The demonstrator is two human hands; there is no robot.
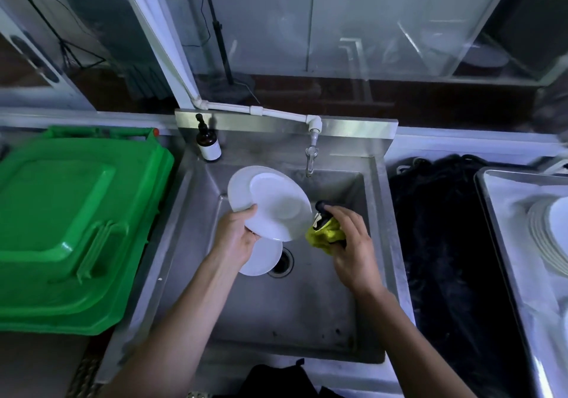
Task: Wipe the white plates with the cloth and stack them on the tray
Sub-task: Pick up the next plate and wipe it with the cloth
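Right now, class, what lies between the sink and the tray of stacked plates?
In the head view, a dark black mat or cloth covers the counter between the sink and the tray.

Dim, bluish light; wide-angle bending at edges.

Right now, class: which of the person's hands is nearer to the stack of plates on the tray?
Right. The right hand, gripping the yellow cloth, is over the sink's right half, closer to the stack of plates. The left hand holds a plate farther left.
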